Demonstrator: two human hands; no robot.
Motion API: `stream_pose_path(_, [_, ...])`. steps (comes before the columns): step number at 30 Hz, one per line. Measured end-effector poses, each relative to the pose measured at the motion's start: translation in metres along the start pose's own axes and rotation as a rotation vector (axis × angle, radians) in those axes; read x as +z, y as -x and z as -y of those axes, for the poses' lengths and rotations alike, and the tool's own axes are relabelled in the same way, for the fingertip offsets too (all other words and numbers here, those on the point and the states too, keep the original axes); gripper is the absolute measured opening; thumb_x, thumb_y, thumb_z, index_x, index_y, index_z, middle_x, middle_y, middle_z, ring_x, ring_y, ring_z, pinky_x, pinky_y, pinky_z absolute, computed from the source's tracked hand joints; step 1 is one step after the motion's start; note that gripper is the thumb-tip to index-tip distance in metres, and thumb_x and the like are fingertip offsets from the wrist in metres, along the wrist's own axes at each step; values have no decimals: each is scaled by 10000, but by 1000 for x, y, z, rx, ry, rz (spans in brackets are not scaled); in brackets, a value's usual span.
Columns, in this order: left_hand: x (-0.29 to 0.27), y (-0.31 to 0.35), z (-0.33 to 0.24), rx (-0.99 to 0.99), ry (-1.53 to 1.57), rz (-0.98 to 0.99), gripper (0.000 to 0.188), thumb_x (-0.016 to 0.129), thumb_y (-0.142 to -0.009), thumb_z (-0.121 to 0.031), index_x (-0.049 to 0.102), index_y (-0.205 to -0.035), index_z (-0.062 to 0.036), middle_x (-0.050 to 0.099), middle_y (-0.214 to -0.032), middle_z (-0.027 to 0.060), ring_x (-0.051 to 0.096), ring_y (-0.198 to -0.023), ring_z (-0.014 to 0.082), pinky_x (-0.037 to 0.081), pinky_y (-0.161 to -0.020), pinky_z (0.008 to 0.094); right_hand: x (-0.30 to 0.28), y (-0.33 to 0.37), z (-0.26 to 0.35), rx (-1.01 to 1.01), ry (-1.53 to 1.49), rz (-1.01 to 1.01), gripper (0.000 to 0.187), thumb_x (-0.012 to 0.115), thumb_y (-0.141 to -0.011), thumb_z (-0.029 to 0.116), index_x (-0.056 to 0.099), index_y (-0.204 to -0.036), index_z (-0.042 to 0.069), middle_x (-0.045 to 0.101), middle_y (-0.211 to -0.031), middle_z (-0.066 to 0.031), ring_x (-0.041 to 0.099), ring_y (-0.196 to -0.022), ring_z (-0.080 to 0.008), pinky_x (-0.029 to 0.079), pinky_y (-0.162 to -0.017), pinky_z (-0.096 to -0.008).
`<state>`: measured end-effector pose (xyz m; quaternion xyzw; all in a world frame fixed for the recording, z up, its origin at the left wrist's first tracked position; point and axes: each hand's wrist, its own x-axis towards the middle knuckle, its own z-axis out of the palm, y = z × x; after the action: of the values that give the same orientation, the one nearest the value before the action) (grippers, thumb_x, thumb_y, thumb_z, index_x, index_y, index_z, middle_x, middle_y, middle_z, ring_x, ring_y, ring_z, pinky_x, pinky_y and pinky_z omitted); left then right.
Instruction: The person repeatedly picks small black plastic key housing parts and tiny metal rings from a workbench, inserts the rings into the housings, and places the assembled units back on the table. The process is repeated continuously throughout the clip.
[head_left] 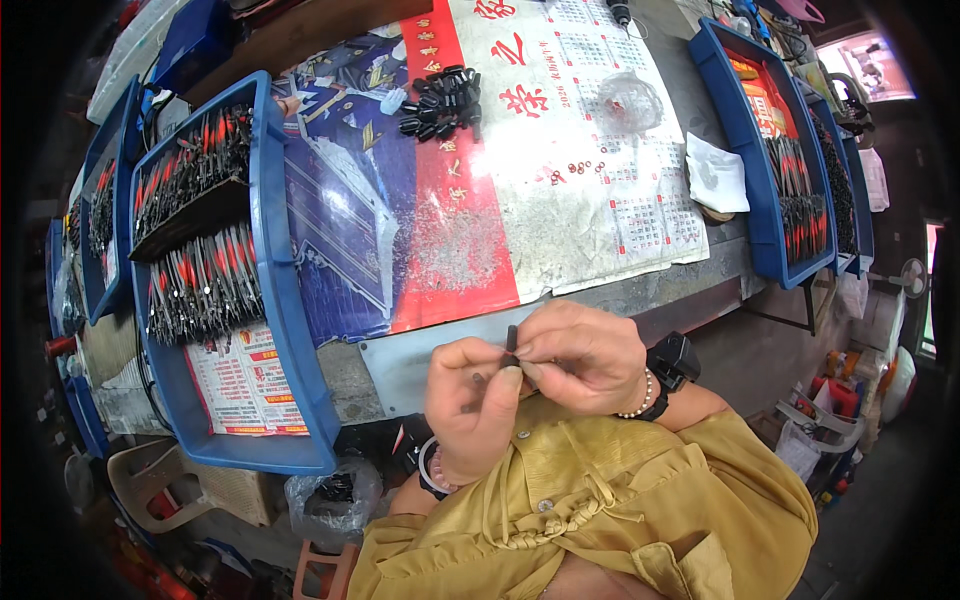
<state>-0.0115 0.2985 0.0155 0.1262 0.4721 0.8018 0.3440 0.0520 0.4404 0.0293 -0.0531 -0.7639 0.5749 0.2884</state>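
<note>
Just past the table's near edge, both hands meet over a small dark rod-shaped piece [512,338]. My left hand [472,400] is closed around its lower part, thumb pressed toward the fingertips. Another small dark bit shows by the left fingers, too small to name. My right hand [590,355] pinches at the same piece from the right with thumb and forefinger. The right fingers partly cover where the two hands meet. Farther back lies a heap of short black pieces [440,102], and right of it several small reddish rings [580,170] are scattered on the sheet.
A printed calendar sheet [560,230] covers much of the table. On the left, a blue tray [325,400] holds rows of slender dark pieces with orange parts [215,270]. Another blue tray [765,235] stands at right, beside a white cloth or paper [715,178].
</note>
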Motion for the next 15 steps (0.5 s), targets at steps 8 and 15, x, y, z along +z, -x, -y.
stream_pose_path(8, [-4,-12,-9,-292,-39,-144,252,527,-893,14,460,-1135,2,619,-843,88,544,-619,62,450,-571,195,-13,-22,0,17,96,244,119,677,-778,36,623,-870,-15,645,-827,-122,647,-726,-252,515,-642,-323])
stream_pose_path(15, [-29,-24,-22,-478,288,54,308,468,-943,-146,478,-1225,-23,639,-750,100,388,-440,36,312,-437,180,-20,-120,-79,183,737,5,216,651,-814,158,601,-940,-10,633,-889,-184,650,-760,-318,510,-668,-378])
